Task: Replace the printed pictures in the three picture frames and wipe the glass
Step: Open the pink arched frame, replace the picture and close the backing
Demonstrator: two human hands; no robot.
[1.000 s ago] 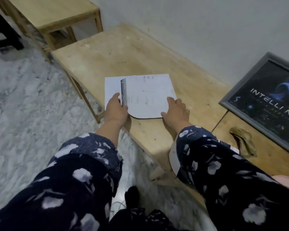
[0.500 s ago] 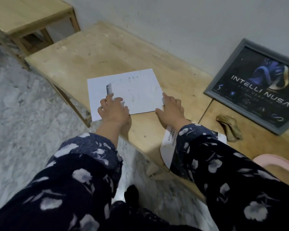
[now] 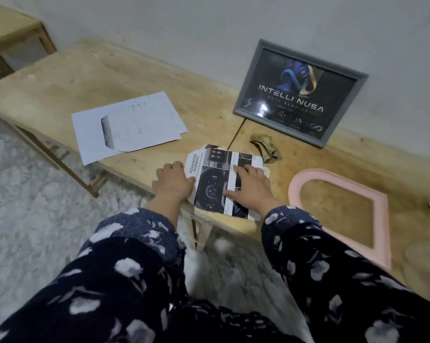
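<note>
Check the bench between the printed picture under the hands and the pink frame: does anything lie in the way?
Nothing visible does. The printed picture lies under both hands, and bare bench separates it from the pink frame. The crumpled cloth lies farther back, off that path.

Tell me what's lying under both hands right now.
Under the left hand and right hand lies a trimmed printed picture marked ADVANCED, face up on the wooden table. The hands cover parts of the print. Whether another sheet lies beneath it cannot be seen.

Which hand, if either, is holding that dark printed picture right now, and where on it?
Neither grips it. The left hand touches the dark printed picture at its left edge; the right hand rests flat on its right half.
</note>
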